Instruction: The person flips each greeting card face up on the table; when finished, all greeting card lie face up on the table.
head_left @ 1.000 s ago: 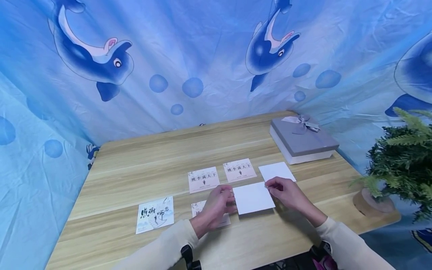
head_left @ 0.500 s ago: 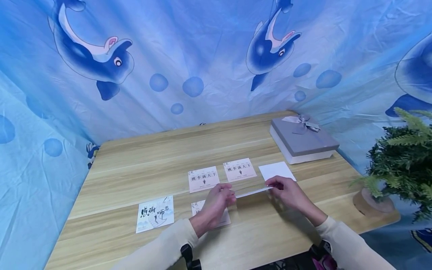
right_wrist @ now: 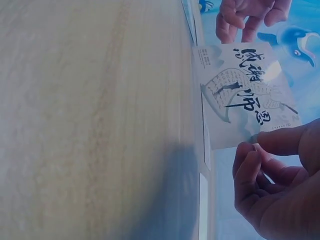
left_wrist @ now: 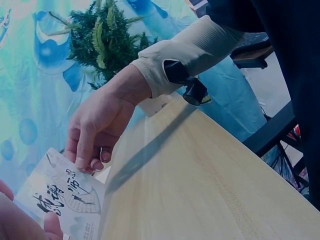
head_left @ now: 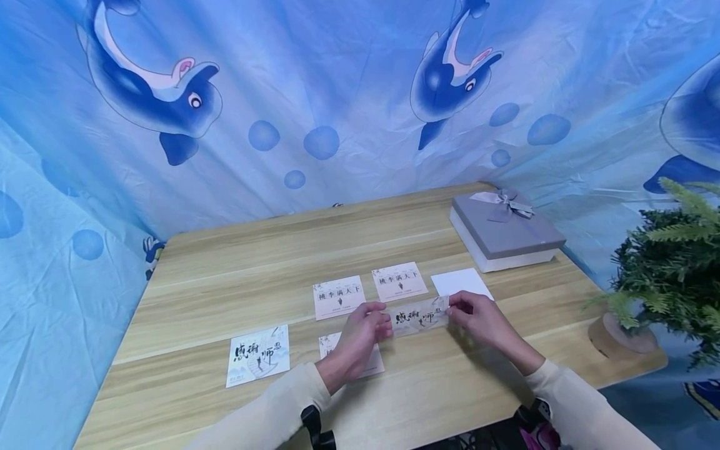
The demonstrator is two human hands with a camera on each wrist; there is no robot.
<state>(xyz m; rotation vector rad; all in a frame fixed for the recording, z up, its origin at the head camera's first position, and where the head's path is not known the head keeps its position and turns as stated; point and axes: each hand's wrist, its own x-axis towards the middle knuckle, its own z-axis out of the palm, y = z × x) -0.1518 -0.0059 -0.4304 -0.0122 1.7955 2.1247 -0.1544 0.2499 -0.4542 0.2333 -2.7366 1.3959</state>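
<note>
A printed card with black brush characters (head_left: 419,317) hangs tilted above the table, its printed face toward the head camera. My right hand (head_left: 485,322) pinches its right edge between thumb and fingers; the right wrist view shows the pinch at one corner of the card (right_wrist: 245,95). My left hand (head_left: 355,342) is at the opposite edge, fingers loosely bent and spread, fingertips at or beside the edge. Beneath the left hand lies a partly covered pinkish card (head_left: 374,364). Two more pinkish cards (head_left: 339,297) (head_left: 399,282) lie behind the hands.
Another brush-character card (head_left: 259,355) lies on the wooden table (head_left: 253,262) at left. A blank white card (head_left: 462,283) lies behind my right hand. A grey gift box with a ribbon (head_left: 506,228) stands at the back right, a potted plant (head_left: 669,275) at the right edge.
The card between my hands has turned over, from its blank white side through edge-on to its printed side. Both hands have stayed almost in place.
</note>
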